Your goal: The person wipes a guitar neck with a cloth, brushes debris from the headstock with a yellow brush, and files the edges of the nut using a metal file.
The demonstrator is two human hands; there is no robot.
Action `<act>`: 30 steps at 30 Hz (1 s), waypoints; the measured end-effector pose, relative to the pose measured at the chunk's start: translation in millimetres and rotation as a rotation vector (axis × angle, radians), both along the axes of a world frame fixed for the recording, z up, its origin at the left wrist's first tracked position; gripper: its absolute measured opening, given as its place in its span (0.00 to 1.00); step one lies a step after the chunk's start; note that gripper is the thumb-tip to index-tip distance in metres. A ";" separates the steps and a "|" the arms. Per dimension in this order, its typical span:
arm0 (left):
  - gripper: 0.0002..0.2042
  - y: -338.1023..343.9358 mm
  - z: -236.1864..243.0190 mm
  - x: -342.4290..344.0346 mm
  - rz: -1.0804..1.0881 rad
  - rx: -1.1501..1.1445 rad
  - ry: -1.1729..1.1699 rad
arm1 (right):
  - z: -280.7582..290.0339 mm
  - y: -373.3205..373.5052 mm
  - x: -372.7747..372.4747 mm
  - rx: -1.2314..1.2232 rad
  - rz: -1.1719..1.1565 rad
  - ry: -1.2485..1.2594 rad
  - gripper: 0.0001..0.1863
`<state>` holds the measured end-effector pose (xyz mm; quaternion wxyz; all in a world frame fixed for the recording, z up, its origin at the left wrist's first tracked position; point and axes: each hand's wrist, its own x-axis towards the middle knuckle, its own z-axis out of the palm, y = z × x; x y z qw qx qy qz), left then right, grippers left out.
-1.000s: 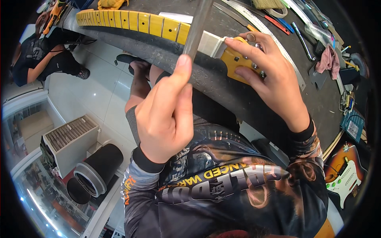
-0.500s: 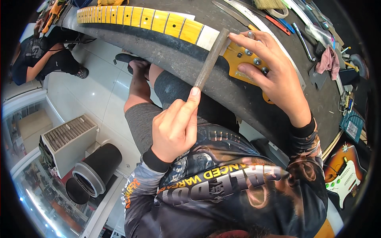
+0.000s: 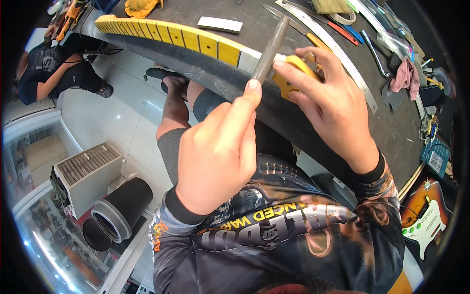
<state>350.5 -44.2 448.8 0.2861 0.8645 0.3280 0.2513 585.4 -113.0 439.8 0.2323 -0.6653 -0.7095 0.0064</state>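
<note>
A guitar neck with a yellow fretboard lies along the bench edge, tilted so its side shows. A pale strip covers its board beside the headstock. My left hand is closed on a grey metal file, index finger stretched along it. The file lies across the neck at the headstock end. My right hand grips the yellow headstock, its fingers about the tuners and its index fingertip close to the file. Much of the headstock is hidden by this hand.
Beyond the neck lie a white block, a steel ruler, a red-handled tool and a brush. A pink cloth is at right. A sunburst guitar body stands lower right; another person sits at far left.
The neck has rolled, showing more of its side and less of the fretboard. My left hand and the file have moved up and slightly right. The white block now shows fully.
</note>
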 end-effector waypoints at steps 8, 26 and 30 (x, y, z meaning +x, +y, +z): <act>0.19 21.8 7.5 -11.5 0.201 -0.194 -0.396 | 6.1 -9.5 -17.5 0.065 0.045 -0.151 0.25; 0.23 48.7 -18.4 -17.5 0.202 -0.066 -0.460 | 7.5 -11.5 -9.2 0.041 0.085 -0.108 0.33; 0.22 83.4 15.1 -0.8 0.206 -0.034 -0.302 | 12.4 -6.5 -7.0 0.038 0.083 -0.064 0.32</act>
